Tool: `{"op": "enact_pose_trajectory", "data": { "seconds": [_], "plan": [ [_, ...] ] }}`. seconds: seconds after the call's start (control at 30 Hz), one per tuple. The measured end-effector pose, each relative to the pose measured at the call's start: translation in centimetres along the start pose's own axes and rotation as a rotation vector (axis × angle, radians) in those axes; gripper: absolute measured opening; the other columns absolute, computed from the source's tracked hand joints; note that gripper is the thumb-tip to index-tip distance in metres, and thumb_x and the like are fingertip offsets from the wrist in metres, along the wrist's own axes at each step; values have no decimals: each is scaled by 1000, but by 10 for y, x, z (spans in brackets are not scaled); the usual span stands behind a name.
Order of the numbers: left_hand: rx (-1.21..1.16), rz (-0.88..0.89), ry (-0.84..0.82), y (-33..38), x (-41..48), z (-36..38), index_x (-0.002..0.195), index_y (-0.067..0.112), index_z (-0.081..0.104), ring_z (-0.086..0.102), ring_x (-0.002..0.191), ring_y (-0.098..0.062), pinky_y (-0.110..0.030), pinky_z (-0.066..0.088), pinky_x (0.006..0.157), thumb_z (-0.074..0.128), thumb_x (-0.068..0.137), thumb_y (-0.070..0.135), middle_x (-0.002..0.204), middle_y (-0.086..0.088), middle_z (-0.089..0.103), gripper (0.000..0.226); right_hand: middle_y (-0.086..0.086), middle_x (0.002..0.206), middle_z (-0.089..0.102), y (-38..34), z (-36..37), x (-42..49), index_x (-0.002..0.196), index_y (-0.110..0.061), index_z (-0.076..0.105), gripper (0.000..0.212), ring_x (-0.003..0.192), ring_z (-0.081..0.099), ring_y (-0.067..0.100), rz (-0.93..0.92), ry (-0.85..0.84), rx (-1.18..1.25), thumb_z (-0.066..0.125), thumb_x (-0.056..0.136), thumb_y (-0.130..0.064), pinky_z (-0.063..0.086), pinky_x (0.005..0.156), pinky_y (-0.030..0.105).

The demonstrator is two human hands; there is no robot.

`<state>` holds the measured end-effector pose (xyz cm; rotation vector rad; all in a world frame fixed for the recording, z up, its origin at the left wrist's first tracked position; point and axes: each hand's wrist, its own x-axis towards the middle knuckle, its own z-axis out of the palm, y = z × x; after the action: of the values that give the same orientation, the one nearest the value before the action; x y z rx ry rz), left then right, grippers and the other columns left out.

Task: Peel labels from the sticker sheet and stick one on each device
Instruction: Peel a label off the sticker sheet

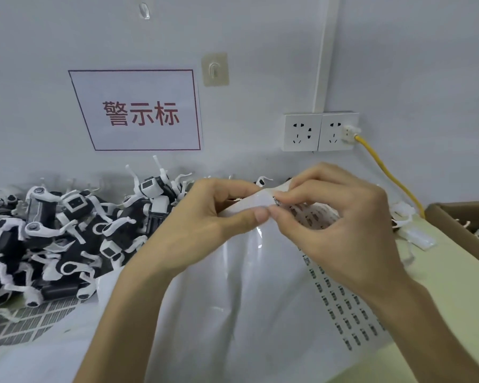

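Observation:
A white sticker sheet (249,294) with rows of small dark labels is held up in front of me, its top edge folded over. My left hand (205,225) grips that top edge between thumb and fingers. My right hand (338,217) pinches at a label on the sheet's upper right part, thumb tip against my left thumb. A large heap of black-and-white devices (67,233) with white straps lies on the table to the left, against the wall.
A second label sheet (36,324) lies flat at the lower left under the heap's edge. A cardboard box (459,225) with more devices stands at the right. A yellow cable (385,172) runs from the wall socket (320,131). A red-lettered sign (138,110) hangs on the wall.

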<state>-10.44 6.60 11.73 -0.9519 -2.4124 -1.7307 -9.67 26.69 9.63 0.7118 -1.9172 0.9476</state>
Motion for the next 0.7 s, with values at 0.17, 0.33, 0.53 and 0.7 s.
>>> {"op": "enact_pose_trajectory", "data": {
  "seconds": [0.17, 0.33, 0.53, 0.7],
  "plan": [
    [34, -19, -1, -1, 0, 1, 104, 20, 79, 74, 99, -18, -31, 56, 91, 74, 92, 14, 98, 2, 79, 14, 1, 80, 71, 8, 6, -4, 78, -6, 78, 5, 74, 66, 14, -52, 65, -11, 80, 79, -1, 51, 72, 22],
    [21, -23, 35, -1, 2, 6, 96, 20, 80, 72, 97, -31, -36, 56, 88, 74, 90, 17, 92, -2, 79, 9, 3, 76, 71, 14, 13, -9, 77, -7, 78, 8, 69, 66, 19, -102, 111, -49, 75, 80, 0, 52, 66, 32],
    [93, -45, 137, -8, 6, 11, 85, 24, 79, 72, 81, -25, -30, 53, 74, 74, 88, 19, 82, -5, 75, 7, -4, 80, 75, 18, 13, -9, 80, -8, 79, 12, 74, 69, 12, -20, 70, 46, 73, 82, 3, 54, 69, 26],
    [81, -44, 141, -8, 5, 5, 92, 20, 80, 74, 95, -19, -32, 55, 88, 71, 94, 11, 93, 0, 79, 14, -5, 86, 76, 18, 13, -8, 89, -10, 80, 6, 83, 71, 14, 35, -20, 127, 82, 84, -12, 56, 75, 32]
  ]
}}
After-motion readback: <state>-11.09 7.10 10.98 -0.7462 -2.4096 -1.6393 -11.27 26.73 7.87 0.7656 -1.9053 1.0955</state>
